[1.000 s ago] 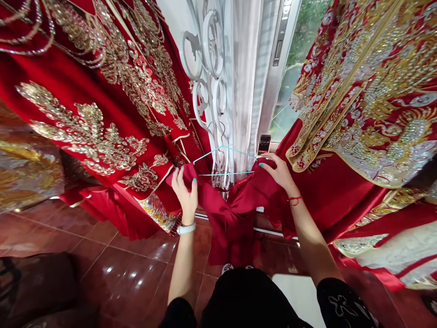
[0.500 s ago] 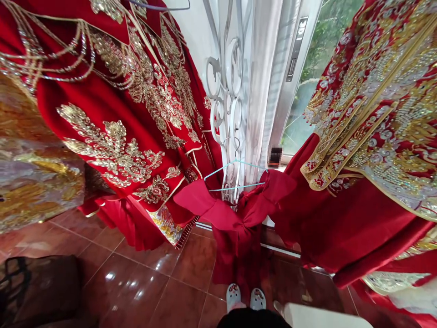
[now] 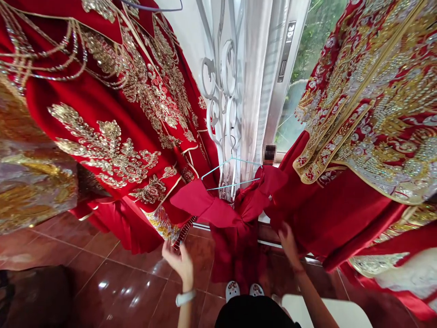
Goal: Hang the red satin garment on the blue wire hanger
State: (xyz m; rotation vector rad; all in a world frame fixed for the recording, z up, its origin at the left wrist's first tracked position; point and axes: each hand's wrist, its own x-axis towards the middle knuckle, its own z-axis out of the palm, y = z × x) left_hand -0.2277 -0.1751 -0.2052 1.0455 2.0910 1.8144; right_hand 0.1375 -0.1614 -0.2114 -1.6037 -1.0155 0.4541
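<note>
I see a plain red garment (image 3: 232, 228) draped over a light blue hanger (image 3: 232, 175) that hooks onto the white scrolled ironwork (image 3: 221, 100) at the far middle of the scene, its folded ends spreading left and right and its tail dropping to the reddish-brown tiled floor (image 3: 119, 282). My left hand (image 3: 179, 262) hovers near and just left of that garment, fingers loosely spread and grasping nothing, with a white band (image 3: 185, 298) on the wrist. My right hand (image 3: 288, 241) is raised just right of the garment, close to the red cloth; it is blurred, so I cannot tell whether it grips or merely touches the fabric. A red robe with gold embroidery (image 3: 112, 118) hangs on the left, another embroidered robe (image 3: 368, 105) on the right. White slippers (image 3: 244, 289) show near the bottom, below the hanging cloth.
</note>
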